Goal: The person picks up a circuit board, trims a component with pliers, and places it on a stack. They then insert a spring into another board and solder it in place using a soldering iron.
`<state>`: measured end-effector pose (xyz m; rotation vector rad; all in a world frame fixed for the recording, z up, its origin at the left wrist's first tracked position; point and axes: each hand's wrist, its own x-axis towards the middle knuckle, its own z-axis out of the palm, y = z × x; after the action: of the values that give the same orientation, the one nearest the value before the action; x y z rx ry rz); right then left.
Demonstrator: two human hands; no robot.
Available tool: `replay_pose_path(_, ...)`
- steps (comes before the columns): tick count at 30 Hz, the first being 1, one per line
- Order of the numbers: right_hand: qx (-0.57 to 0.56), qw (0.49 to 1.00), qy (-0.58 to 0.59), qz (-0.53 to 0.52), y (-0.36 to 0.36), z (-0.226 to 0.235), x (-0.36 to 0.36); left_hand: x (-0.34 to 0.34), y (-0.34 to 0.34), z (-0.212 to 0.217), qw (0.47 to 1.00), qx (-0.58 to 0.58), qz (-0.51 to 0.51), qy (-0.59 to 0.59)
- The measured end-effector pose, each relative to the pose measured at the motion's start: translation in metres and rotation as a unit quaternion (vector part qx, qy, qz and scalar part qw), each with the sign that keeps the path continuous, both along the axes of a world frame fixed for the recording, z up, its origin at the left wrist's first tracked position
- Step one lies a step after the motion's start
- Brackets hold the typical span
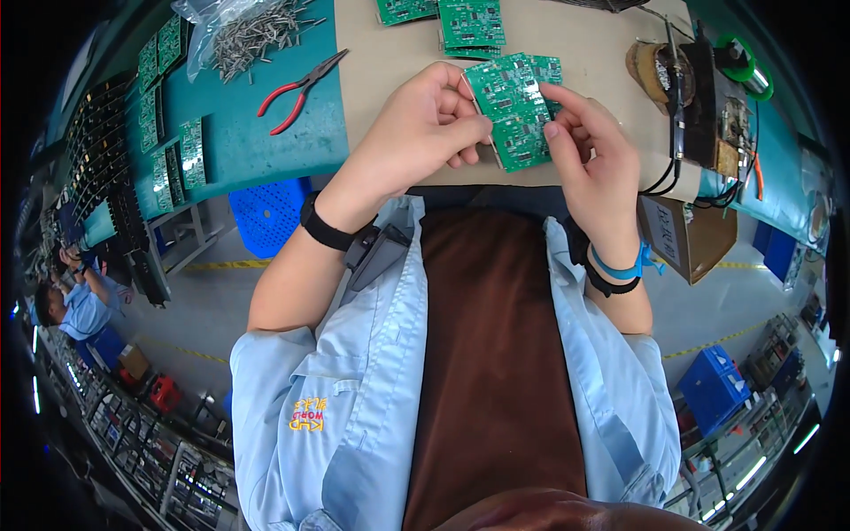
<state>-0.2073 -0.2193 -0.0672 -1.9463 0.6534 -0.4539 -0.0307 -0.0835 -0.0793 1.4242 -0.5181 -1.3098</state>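
Note:
A green circuit board (512,108) is held up over the tan mat (390,106) at the near edge of the bench. My left hand (425,128) grips its left edge, thumb on the face. My right hand (591,155) pinches its right side with the fingertips. A second green board (547,69) lies just behind it, partly hidden. More green boards (471,25) are stacked further back on the mat.
Red-handled pliers (299,90) lie on the teal bench top, with a clear bag of metal pins (252,34) behind them. Rows of green boards (168,146) stand at the left. A soldering stand (686,80) with cables sits at right. Another person (75,301) works far left.

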Motion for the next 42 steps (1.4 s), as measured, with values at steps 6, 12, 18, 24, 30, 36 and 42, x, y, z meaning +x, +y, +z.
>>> replay_pose_path(6, -0.046, 0.999, -0.002, 0.01, -0.002, -0.003, 0.004, -0.001, -0.001, -0.006, 1.0, 0.008, 0.02, 0.013)
replay_pose_path(12, -0.045, 0.999, -0.006, 0.019, -0.002, -0.003, 0.0, -0.003, -0.004, -0.008, 0.999, 0.007, 0.038, 0.025)
replay_pose_path(18, 0.33, 0.922, -0.204, -0.011, -0.017, -0.01, -0.031, -0.005, -0.003, -0.012, 0.999, 0.007, 0.047, 0.024)
replay_pose_path(24, 0.641, 0.595, -0.465, -0.14, -0.057, -0.031, -0.058, -0.006, -0.004, -0.013, 0.998, -0.005, 0.054, 0.03)
replay_pose_path(30, 0.559, 0.643, -0.521, -0.057, -0.061, -0.041, -0.072, -0.009, -0.003, -0.015, 0.997, 0.001, 0.07, 0.036)
replay_pose_path(36, 0.308, 0.798, -0.494, -0.154, -0.034, -0.03, -0.085, -0.013, -0.003, -0.014, 0.996, 0.005, 0.084, 0.032)
replay_pose_path(42, 0.301, 0.835, -0.453, -0.086, -0.043, -0.032, -0.104, -0.014, -0.005, -0.013, 0.996, -0.014, 0.08, 0.048)
